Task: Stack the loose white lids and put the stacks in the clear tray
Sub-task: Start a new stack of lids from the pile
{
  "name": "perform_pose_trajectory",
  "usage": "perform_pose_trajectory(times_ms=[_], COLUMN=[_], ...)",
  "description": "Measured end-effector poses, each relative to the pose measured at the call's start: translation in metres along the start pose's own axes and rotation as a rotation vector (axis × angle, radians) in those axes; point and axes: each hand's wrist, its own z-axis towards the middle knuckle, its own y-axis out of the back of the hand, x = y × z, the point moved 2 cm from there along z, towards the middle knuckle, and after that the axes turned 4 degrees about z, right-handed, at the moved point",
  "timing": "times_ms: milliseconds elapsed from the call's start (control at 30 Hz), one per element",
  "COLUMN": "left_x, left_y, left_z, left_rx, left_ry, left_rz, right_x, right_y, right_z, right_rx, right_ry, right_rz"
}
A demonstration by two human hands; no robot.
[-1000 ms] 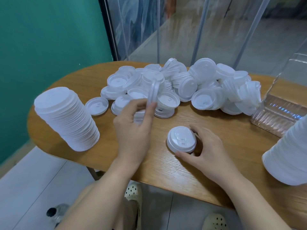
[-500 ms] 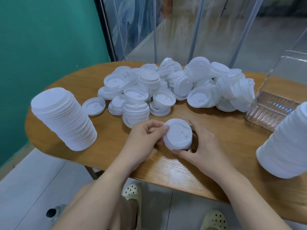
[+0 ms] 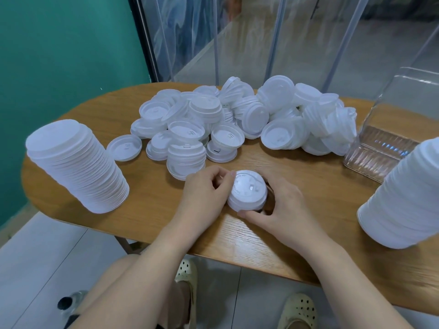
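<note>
Since half a second ago, we see the top lid settled flat onto the small lid stack (image 3: 247, 193). On the wooden table (image 3: 152, 210), tall stacks (image 3: 76, 165) flank the loose lid pile (image 3: 237, 122); the clear tray (image 3: 380, 153) sits right. Left hand (image 3: 202, 198) and right hand (image 3: 285, 210) both curl closed around the small stack, near the table's front edge.

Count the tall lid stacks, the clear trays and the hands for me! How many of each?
Tall lid stacks: 2, the left stack and the right stack
Clear trays: 1, the tray
Hands: 2, the left hand and the right hand, both on a short stack
Total: 5
</note>
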Motion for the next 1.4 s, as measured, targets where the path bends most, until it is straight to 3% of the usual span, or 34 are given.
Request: perform_pose_trajectory(times_ms=[333, 967, 1233, 1300, 1400], left_x=[0.003, 0.005, 0.003, 0.002, -0.012], left_y=[-0.001, -0.006, -0.001, 0.003, 0.033], left_z=[0.004, 0.010, 0.008, 0.003, 0.003], left_rx=[0.113, 0.146, 0.194, 0.125, -0.250], left_ry=[-0.014, -0.016, -0.003, -0.109, -0.443], left_rz=[0.046, 0.150, 0.083, 0.142, 0.191], right_x=[-0.004, -0.004, -0.005, -0.006, -0.008], right_y=[-0.002, -0.003, -0.003, -0.003, -0.003], right_z=[-0.001, -0.002, -0.001, -0.001, 0.000], right_rx=[0.023, 0.004, 0.024, 0.025, 0.022], right_ry=[-0.024, -0.044, -0.059, -0.058, -0.063], right_rz=[-0.018, -0.018, -0.026, -0.023, -0.011])
